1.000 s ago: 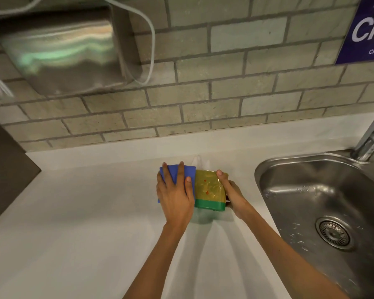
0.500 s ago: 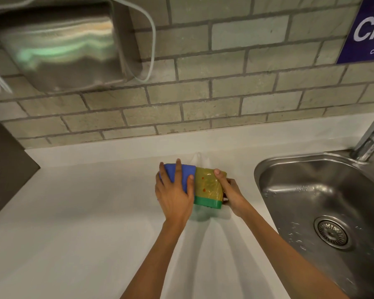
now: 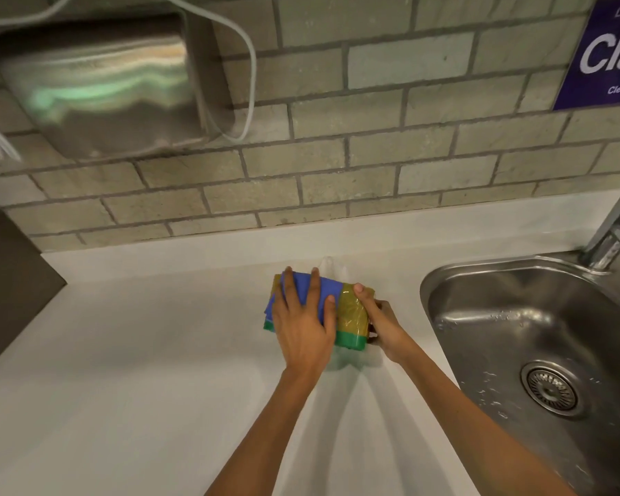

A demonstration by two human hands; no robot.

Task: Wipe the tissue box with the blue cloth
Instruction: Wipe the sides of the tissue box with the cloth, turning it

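A yellow tissue box with a green base stands on the white counter, just left of the sink. A folded blue cloth lies over the box's top and left part. My left hand presses flat on the cloth, fingers spread toward the wall. My right hand grips the box's right end, thumb on top. A white tissue tip shows behind the box.
A steel sink with a drain and wet spots lies to the right, its tap at the far right. On the brick wall hang a steel dispenser with a white cable and a purple sign. A dark panel bounds the left.
My left hand and the cloth have slid slightly right and toward me along the box's top; a strip of the box now shows at its left end. My right hand keeps its grip.
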